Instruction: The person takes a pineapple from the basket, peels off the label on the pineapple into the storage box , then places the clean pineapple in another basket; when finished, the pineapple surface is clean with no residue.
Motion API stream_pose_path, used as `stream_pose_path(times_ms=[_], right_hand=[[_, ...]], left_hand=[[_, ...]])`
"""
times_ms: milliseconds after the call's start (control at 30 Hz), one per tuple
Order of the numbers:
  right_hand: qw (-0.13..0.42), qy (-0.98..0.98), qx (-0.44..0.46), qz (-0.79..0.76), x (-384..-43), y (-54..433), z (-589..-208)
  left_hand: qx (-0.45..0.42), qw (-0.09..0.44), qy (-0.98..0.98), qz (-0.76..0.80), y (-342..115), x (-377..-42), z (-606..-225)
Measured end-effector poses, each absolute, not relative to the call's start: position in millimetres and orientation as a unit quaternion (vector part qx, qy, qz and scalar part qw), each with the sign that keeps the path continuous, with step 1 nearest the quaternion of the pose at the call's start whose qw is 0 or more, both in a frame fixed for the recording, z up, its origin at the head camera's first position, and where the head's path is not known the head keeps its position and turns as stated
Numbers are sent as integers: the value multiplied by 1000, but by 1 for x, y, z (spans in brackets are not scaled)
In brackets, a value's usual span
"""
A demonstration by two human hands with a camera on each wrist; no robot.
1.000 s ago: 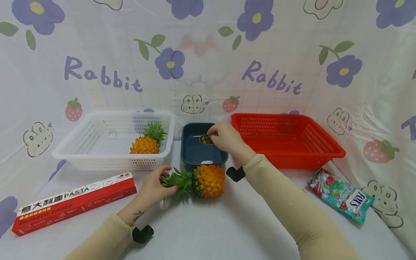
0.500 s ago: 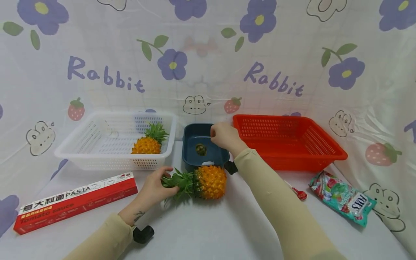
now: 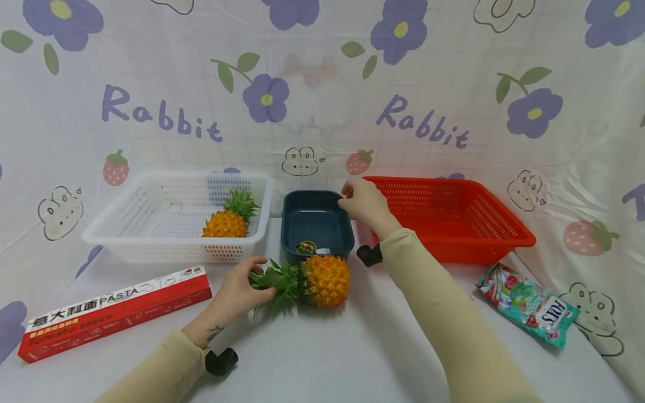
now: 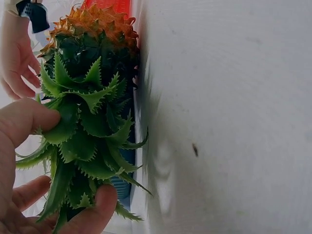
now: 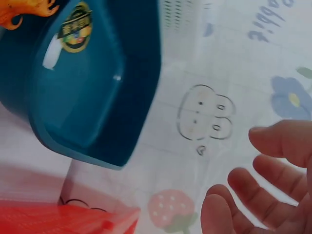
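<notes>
A pineapple (image 3: pixel 325 281) with a spiky orange body and green crown lies on its side in front of the dark blue bin (image 3: pixel 316 218). My left hand (image 3: pixel 242 291) holds it by the crown; in the left wrist view, fingers (image 4: pixel 34 119) lie on both sides of the leaves. Inside the bin, a small oval label (image 3: pixel 305 247), black and gold with fruit colours, rests against the near wall beside a white patch. Above the bin's right rim is my right hand (image 3: pixel 369 204), its fingers loosely bent with nothing between them in the right wrist view.
A white basket (image 3: pixel 171 242) at left holds another pineapple (image 3: pixel 225 225). A red basket (image 3: pixel 453 252) stands at right. A pasta box (image 3: pixel 116 313) lies front left, and a green FOX'S candy bag (image 3: pixel 529 305) far right. A patterned curtain hangs behind.
My right hand let go of the label, which dropped into the bin and now sits against its near wall. That hand has moved right towards the rim. My left hand has stayed on the crown.
</notes>
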State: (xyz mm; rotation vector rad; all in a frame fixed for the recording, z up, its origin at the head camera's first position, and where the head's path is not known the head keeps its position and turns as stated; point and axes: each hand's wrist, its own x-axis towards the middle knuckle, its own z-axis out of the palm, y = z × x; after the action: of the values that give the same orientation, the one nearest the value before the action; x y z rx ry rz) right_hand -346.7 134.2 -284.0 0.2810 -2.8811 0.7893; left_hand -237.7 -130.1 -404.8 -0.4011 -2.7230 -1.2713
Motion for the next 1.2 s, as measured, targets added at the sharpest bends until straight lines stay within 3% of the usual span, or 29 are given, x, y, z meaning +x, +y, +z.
stream_pose_path(times_ms=[133,367,567,900,1200], right_hand=[[86,-931,64,348,-337,149,-274],[66,-839,-7,540,-315,185,-260],[90,-737,-76,665,-294,225,-259],[131,-513,-218,820,-266,271,-284],[179,-345,-326,862,-270,288,-318]], left_hand=[[-131,56,-898,-417,-130,-238,-406],[-132,56,-898,-417,-129,-238,-406],[-126,49,-899,-416,-129,-239,-406],[-127,48,-900,-413,-130,-239,-406],[-131,55,-899,-413,-129,-239,-407]])
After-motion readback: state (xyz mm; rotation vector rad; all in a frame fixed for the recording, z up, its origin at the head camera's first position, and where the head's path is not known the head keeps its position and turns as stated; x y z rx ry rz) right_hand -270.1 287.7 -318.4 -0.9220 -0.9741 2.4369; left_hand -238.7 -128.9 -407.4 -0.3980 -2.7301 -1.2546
